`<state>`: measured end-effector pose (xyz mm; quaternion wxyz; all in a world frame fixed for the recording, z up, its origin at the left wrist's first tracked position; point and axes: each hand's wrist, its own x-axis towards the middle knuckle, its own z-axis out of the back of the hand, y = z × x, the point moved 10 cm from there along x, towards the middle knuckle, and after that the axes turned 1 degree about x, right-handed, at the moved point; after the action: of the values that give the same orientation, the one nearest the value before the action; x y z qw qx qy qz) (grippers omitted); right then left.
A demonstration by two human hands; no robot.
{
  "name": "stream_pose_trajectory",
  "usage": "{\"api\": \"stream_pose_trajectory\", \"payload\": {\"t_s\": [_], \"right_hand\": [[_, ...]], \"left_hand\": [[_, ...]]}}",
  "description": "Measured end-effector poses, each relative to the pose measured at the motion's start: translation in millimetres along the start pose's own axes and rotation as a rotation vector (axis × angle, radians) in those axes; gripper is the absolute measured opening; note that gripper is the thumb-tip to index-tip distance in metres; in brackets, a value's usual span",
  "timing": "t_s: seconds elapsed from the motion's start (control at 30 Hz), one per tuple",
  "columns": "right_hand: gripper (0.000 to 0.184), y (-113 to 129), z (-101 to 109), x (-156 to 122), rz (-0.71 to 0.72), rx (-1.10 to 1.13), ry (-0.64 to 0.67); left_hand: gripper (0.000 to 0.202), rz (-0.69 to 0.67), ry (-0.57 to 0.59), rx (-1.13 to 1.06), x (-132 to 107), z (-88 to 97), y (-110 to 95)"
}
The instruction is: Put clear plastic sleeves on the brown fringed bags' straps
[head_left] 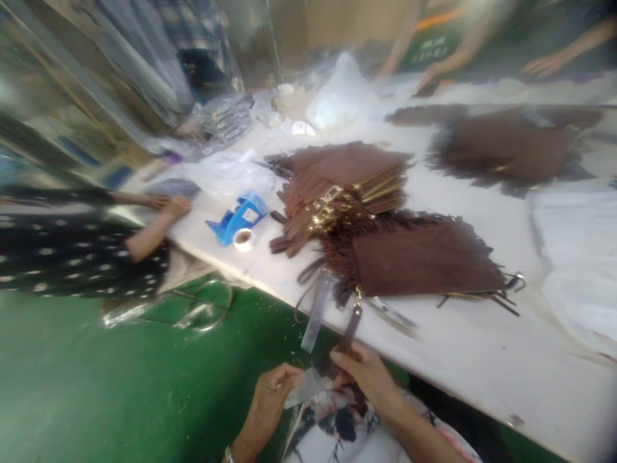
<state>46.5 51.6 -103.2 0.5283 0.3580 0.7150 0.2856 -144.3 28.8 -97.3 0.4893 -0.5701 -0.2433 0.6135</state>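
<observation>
A brown strap [351, 329] hangs off the table edge from a gold clasp on a fringed brown bag [424, 260]. My right hand [369, 373] is closed round the strap's lower part, above my lap. Just to its left, my left hand [276, 389] pinches a translucent plastic piece [308, 386] that meets the strap's end. A clear plastic strip [317, 312] droops over the table edge beside the strap. More fringed brown bags [347, 167] with gold hardware lie piled behind.
A blue tape dispenser [238, 218] and a white tape roll [243, 240] lie left of the bags on the white table [482, 347]. A co-worker's hands [168, 206] rest at the left edge. More brown bags [506, 145] and blurred people are across the table.
</observation>
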Motion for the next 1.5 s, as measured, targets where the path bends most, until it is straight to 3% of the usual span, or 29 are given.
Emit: {"api": "stream_pose_trajectory", "payload": {"t_s": [0.2, 0.57, 0.9, 1.13, 1.33, 1.5], "right_hand": [[0.039, 4, -12, -10, -0.076, 0.196, 0.006], [0.044, 6, -10, -7, 0.041, 0.118, -0.002], [0.049, 4, -7, -8, -0.008, 0.07, -0.035], [0.051, 1, -6, 0, 0.019, 0.155, -0.064], [0.051, -6, -6, 7, 0.002, 0.211, -0.078], [0.048, -6, -13, 2, -0.002, 0.217, -0.032]], "left_hand": [[0.032, 0.019, -0.037, -0.029, 1, -2.0, 2], [0.03, 0.003, -0.091, -0.012, -6, -10.1, -19], [0.032, -0.006, -0.247, 0.069, -7, -14.3, -49], [0.039, 0.017, -0.251, -0.089, -7, -20.5, -56], [0.05, 0.126, -0.161, -0.406, -8, -49.9, -57], [0.053, 0.138, -0.236, -0.348, -7, -48.5, -51]]}}
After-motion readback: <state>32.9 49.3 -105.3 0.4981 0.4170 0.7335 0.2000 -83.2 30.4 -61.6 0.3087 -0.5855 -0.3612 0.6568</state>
